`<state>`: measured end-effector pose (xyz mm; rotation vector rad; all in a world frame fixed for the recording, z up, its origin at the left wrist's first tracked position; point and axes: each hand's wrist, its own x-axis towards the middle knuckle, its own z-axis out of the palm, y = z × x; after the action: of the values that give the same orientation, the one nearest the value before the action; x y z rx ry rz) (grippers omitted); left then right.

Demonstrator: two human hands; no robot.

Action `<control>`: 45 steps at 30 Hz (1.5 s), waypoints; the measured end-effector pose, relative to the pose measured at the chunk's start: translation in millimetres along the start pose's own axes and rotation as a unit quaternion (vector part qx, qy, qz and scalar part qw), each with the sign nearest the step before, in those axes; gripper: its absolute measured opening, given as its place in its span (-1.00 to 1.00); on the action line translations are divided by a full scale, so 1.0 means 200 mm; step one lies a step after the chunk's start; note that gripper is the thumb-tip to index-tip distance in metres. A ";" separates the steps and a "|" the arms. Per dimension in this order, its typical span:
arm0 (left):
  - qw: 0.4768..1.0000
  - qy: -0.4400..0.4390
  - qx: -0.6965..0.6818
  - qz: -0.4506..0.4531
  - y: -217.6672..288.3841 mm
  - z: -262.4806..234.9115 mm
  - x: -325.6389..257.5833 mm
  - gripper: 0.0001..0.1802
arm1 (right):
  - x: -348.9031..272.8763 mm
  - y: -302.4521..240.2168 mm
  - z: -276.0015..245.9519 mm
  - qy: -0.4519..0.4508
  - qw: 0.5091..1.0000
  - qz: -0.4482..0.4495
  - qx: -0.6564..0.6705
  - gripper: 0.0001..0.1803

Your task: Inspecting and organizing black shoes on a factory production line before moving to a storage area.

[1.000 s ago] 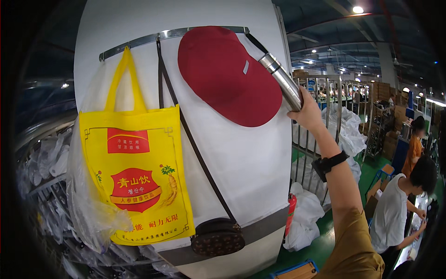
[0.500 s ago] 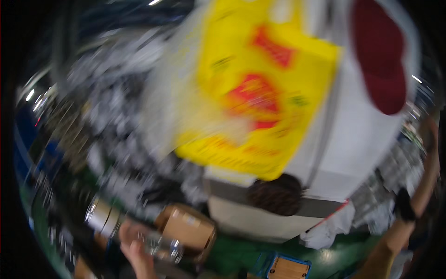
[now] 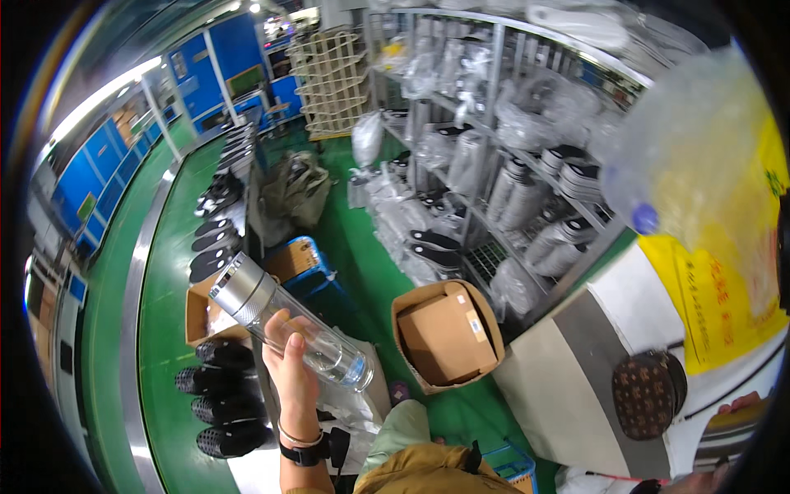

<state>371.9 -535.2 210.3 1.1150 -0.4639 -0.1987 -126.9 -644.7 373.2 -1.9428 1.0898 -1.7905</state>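
Note:
My left hand (image 3: 291,369) is wrapped around a clear glass bottle (image 3: 306,333) with a silver lid, held tilted with the lid up and to the left. A little clear liquid seems to show low in the bottle. My right hand (image 3: 741,403) shows only in part at the right rim, next to a blurred brownish-grey thing; its grip does not show clearly. Nearest to it, on the white and grey surface (image 3: 539,370), lie a brown patterned pouch (image 3: 644,395) and a yellow plastic bag (image 3: 709,309) with red print. A bulging clear plastic bag (image 3: 671,156) is above the yellow one.
An open cardboard box (image 3: 448,337) stands on the green floor. Behind it, a metal rack (image 3: 498,90) holds many plastic-wrapped shoes. Black shoes (image 3: 226,403) line a bench at left, beside another carton (image 3: 202,313). A blue-framed stool (image 3: 296,262) stands beyond.
The view has swung left, away from the bags and toward the rack and floor. The bottle, still in my left hand, now appears higher. My right hand appears lower at the right rim.

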 end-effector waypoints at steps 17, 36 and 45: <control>0.966 0.252 0.047 -0.013 -0.21 -0.80 0.40 -0.28 | 0.42 0.45 2.13 -0.166 0.923 0.026 0.346 -0.07; 0.904 0.361 0.230 -0.018 -0.22 -0.97 0.51 -0.43 | 0.55 0.42 3.22 -0.163 0.872 0.048 0.458 -0.09; 0.903 0.349 0.235 -0.082 -0.82 -0.63 1.32 -0.58 | 0.75 0.57 4.35 -0.248 0.847 0.112 0.457 -0.07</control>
<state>675.5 -603.5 85.1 1.6035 0.2464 0.1861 645.3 -1066.1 241.9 -1.4356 0.1785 -1.1978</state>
